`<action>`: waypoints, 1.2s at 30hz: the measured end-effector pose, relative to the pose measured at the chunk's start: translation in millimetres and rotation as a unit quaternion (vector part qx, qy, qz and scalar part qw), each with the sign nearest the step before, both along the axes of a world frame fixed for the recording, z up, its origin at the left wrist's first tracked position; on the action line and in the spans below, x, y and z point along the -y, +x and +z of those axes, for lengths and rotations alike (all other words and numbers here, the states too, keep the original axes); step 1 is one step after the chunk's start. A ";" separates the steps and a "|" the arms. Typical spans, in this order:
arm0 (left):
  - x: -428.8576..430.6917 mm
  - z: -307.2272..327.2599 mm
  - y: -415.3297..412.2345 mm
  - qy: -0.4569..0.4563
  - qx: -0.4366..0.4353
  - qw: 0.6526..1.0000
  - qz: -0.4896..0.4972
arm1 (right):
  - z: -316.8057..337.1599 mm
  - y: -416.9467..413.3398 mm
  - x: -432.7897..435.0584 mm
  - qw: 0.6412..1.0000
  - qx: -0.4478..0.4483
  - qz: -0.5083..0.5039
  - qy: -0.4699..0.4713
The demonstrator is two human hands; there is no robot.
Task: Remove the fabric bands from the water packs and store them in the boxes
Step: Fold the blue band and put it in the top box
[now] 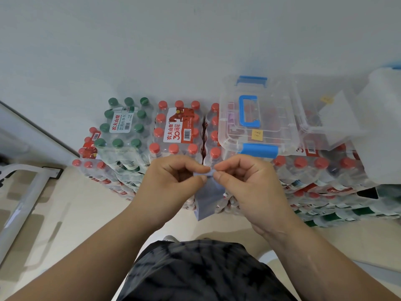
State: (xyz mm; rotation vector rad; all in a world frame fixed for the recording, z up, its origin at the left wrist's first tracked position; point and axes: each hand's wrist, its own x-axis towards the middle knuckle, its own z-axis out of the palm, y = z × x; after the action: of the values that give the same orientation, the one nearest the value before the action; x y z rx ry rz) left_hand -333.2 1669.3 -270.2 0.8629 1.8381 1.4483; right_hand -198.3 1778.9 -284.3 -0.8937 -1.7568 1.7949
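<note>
Two hands, left hand (173, 177) and right hand (245, 179), pinch a grey fabric band (207, 196) before water packs (178, 131) stacked against a white wall (152, 51).

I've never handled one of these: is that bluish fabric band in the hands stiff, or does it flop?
Probably floppy: the fabric band hangs limp below where the left hand and right hand pinch its top edge. It likely weighs little, since fingertips alone hold it. Being flat cloth, it should neither roll nor break.

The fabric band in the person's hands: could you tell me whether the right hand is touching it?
Touching. The head view shows the right hand pinching the top edge of the grey-blue fabric band between thumb and forefinger, opposite the left hand.
</note>
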 end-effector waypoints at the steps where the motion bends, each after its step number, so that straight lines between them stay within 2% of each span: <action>1: -0.2 0.8 0.4 0.004 0.022 1.000 0.012 | 0.8 -0.1 0.0 1.000 -0.007 -0.001 -0.008; 3: 0.1 2.3 1.3 0.000 0.041 0.999 0.030 | 2.7 -0.5 -0.3 1.000 -0.018 0.001 -0.020; 8: 2.0 6.7 2.9 -0.005 0.019 0.999 0.034 | 5.2 -1.6 1.5 1.000 -0.015 0.012 -0.005; 15: 2.1 3.0 1.2 -0.010 0.001 0.999 0.050 | 2.4 -3.9 2.6 0.999 0.027 0.018 -0.022; 20: 3.6 2.5 0.9 0.002 -0.001 0.999 0.053 | 4.5 -2.2 4.3 1.000 -0.003 0.008 -0.023; 27: 4.6 0.8 -1.3 0.010 0.079 0.996 0.046 | 3.0 -2.0 0.7 0.999 -0.016 0.019 0.029; 36: 2.9 -1.4 -2.0 0.021 0.092 0.994 0.047 | 3.5 -0.2 -0.5 0.998 -0.028 0.014 0.051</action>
State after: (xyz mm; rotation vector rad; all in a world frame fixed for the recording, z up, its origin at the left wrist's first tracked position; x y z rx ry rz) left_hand -335.2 1666.4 -271.6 0.6477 1.7355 1.5738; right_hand -198.5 1779.4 -280.8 -0.7737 -1.8177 1.7135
